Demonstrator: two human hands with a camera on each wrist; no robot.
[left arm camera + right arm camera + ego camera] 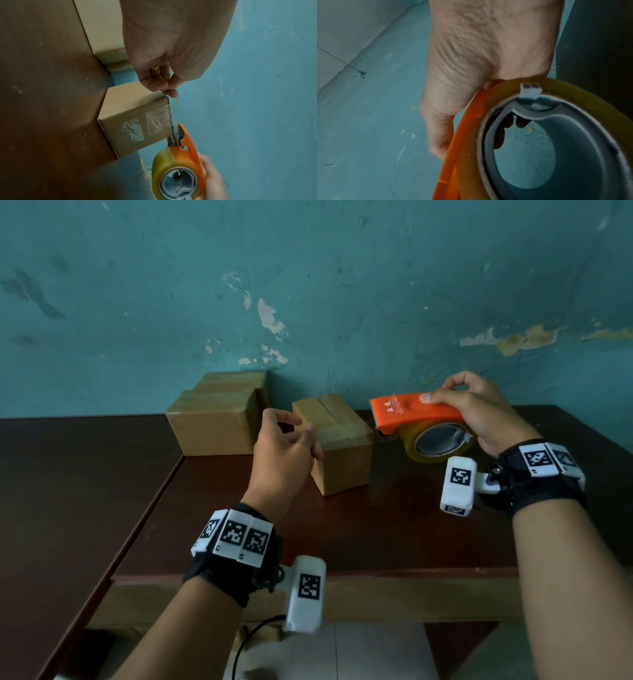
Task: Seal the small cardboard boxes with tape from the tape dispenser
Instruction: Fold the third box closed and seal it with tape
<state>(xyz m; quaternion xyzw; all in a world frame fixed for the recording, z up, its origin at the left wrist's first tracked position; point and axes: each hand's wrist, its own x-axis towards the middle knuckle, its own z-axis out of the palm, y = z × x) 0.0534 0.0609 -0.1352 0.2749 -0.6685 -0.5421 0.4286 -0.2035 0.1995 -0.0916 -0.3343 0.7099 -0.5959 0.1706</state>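
A small cardboard box (337, 440) stands on the dark wooden table (394, 525), with clear tape stuck on its side (135, 121). My right hand (445, 395) grips the orange tape dispenser (421, 412) just right of the box, its toothed end at the box's top right corner. A clear strip runs from the dispenser (190, 143) along the box top towards my left hand (164, 86). My left hand (298, 426) hovers at the box's left top edge, fingers loosely curled and holding nothing I can see. The yellowish tape roll (590, 105) fills the right wrist view beside my right hand (471, 135).
Two more cardboard boxes (212, 422) (236, 381) stand together at the back left against the teal wall (342, 302). A second, lower tabletop (68, 491) adjoins on the left. The table's front edge (308, 577) lies near my wrists.
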